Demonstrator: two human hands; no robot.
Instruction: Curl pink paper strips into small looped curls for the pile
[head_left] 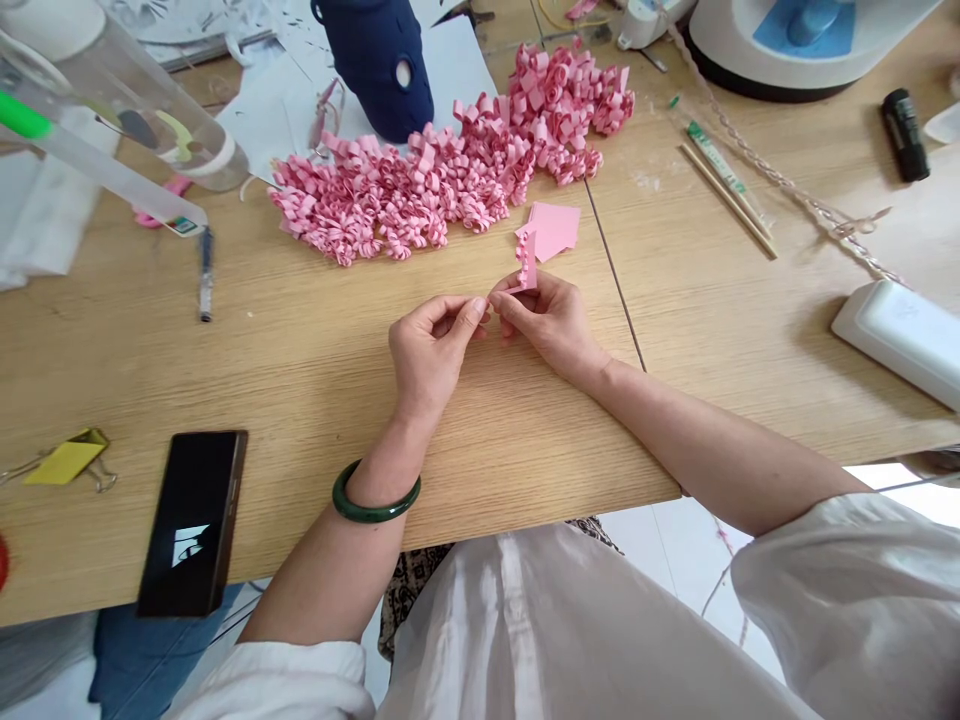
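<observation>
My right hand (551, 320) is closed in a pinch on a small pink paper piece (530, 262) with curled loops along its left edge. My left hand (435, 345), wearing a dark green bangle, also pinches, its fingertips meeting those of the right hand. Whatever lies between the left fingers is too small to make out. Just beyond the right hand lie flat pink paper pieces (556, 228). Behind them stretches a long heap of curled pink paper loops (420, 185).
A dark blue bottle (379, 65) stands behind the heap. To the left are a clear bottle (161, 110), a pen (206, 275), a phone (187, 520) and a yellow binder clip (67, 458). Wooden sticks (727, 200), a braided cord (780, 175), a black marker (905, 135) and a white power strip (900, 335) lie rightward.
</observation>
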